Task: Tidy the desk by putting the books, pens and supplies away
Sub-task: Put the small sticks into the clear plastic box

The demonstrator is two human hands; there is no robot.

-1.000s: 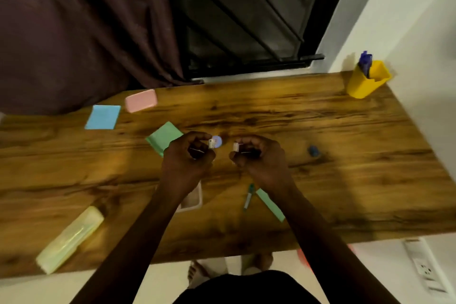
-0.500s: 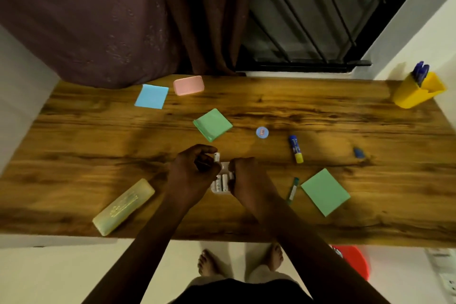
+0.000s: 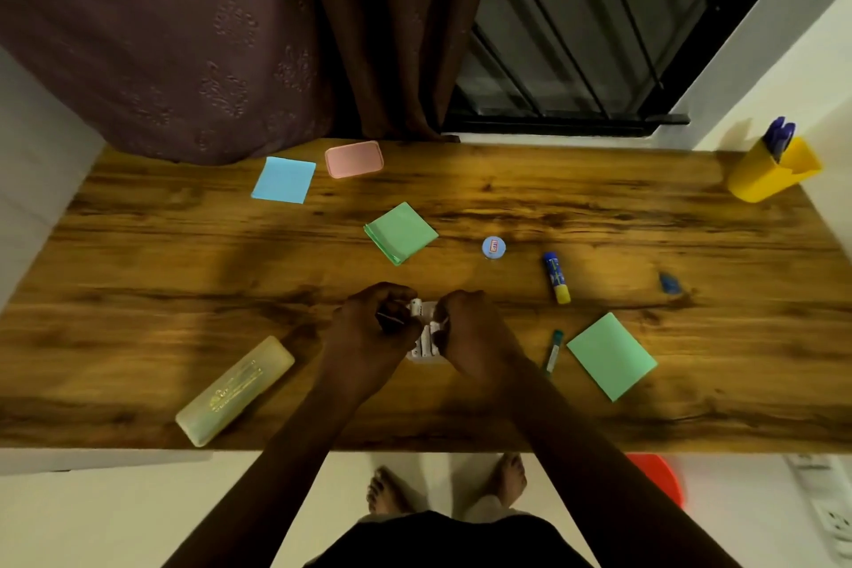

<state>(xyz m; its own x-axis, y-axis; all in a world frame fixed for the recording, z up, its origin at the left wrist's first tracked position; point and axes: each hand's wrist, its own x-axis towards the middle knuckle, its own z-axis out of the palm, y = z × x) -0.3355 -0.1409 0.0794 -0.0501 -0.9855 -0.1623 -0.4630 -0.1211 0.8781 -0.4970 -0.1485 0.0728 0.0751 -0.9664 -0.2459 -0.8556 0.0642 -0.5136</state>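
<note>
1. Bending over the counter [image 3: 507, 198], we clench both grips on small white pieces: left hand [image 3: 373, 327] and right hand [image 3: 470, 332] meet above a small white box [image 3: 426, 348] near the front edge.
2. Sticky notes [image 3: 400, 232], a glue stick [image 3: 556, 277] and a pencil case [image 3: 235, 390] lie scattered around.

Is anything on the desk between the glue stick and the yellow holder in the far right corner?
Nothing visible does. The desk is bare wood between the glue stick and the yellow holder; the small blue item lies off that line, nearer the front.
</note>
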